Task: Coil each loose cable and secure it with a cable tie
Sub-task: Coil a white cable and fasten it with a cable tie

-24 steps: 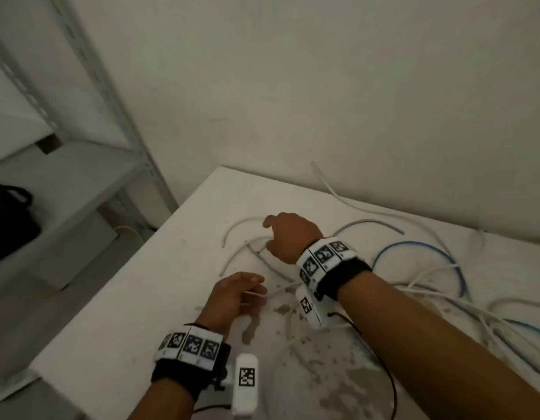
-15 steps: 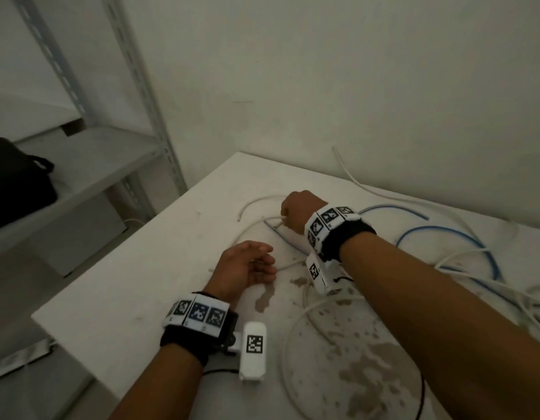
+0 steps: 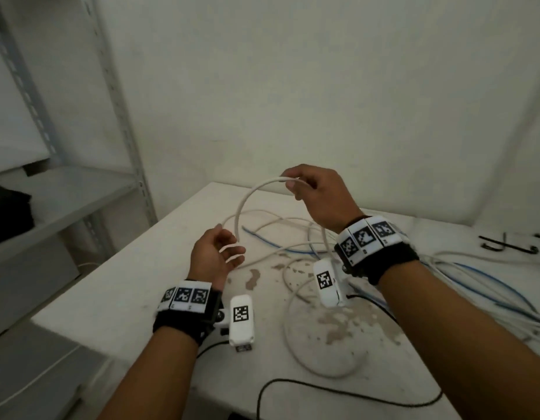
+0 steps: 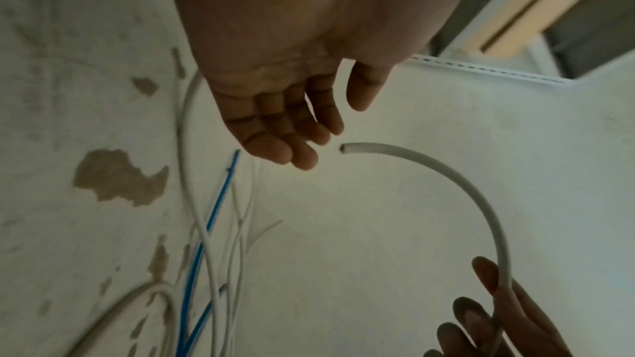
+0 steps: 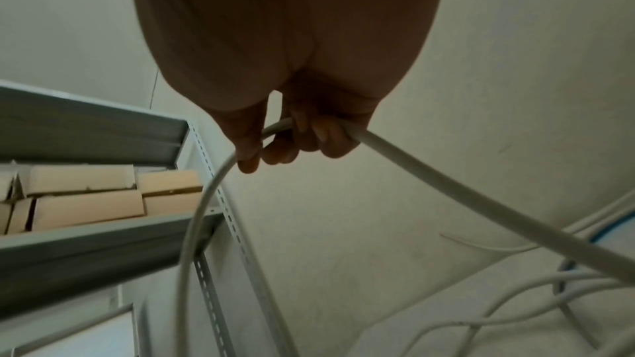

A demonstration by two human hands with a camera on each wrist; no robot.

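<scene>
From the head view, the right hand (image 3: 318,198) holds a thick white cable (image 3: 247,201) lifted above the desk (image 3: 111,304), fingers curled round it near the top of an arch. The cable's free end curves down toward the left hand (image 3: 214,259), which waits palm-up with fingers relaxed; thin pale strands seem to lie across those fingers, though I cannot tell whether they are held. The rest of the cable trails back among a tangle of white and blue cables (image 3: 481,286) on the desk. Some dark pieces (image 3: 505,245) lie far right; whether they are cable ties is unclear.

From the left wrist view, the left hand (image 4: 295,107) is open and holds nothing, its fingertips (image 4: 302,159) just beside the cut end of the white cable (image 4: 446,173), apart from it. To form the first loop well, this hand should probably catch that end and keep it fixed as the anchor.

From the right wrist view, the right hand (image 5: 292,132) is wrapped round the white cable (image 5: 446,194), thumb and fingers closed on it. The cable looks stiff, so even loops matching its natural curve would likely sit best; the grasp should let it slide and twist freely so no kinks form.
</scene>
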